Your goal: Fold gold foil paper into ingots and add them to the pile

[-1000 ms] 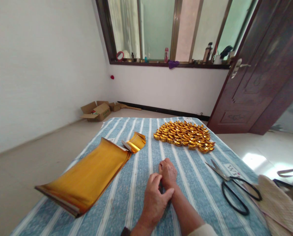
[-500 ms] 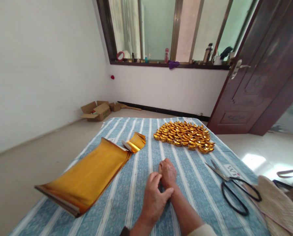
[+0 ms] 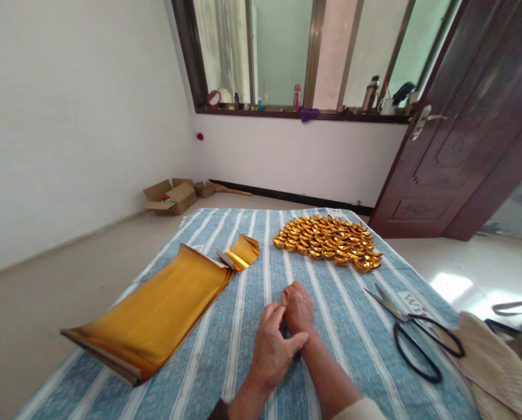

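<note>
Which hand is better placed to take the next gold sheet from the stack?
Probably the left hand: the stack lies on its side, nothing between. The right hand would have to cross over.

Glossy gold foil paper forms the sheet stack (image 3: 156, 312) and folded ingots (image 3: 328, 242), lying on a matt, coarse-woven striped cloth (image 3: 226, 356) beside metal-bladed scissors (image 3: 412, 335) with black handles.

Single head cam, my only view.
Looks forward-down over striped table (image 3: 330, 303), close above hands, toward window wall (image 3: 304, 157).
</note>
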A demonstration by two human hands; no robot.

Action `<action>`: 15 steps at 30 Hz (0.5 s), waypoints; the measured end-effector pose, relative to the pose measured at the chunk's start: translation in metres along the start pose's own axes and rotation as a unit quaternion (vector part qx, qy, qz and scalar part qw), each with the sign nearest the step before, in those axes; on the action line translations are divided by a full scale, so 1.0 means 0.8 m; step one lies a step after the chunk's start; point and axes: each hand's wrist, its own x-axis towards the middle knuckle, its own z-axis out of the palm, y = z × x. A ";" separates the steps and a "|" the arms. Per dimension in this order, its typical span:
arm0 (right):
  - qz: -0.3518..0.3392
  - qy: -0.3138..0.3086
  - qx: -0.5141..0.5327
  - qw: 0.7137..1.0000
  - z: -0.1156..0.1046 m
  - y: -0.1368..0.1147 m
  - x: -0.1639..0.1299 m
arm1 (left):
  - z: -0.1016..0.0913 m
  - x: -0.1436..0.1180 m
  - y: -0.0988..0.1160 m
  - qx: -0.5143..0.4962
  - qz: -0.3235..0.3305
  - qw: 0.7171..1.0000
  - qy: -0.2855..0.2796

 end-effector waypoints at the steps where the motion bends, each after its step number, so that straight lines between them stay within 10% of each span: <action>1: -0.001 0.000 0.000 1.000 0.001 0.000 0.000 | 0.000 -0.002 0.001 0.006 0.004 1.000 0.006; 15: 0.001 -0.007 -0.020 1.000 -0.003 -0.002 0.001 | -0.001 0.005 0.001 0.027 0.000 1.000 -0.012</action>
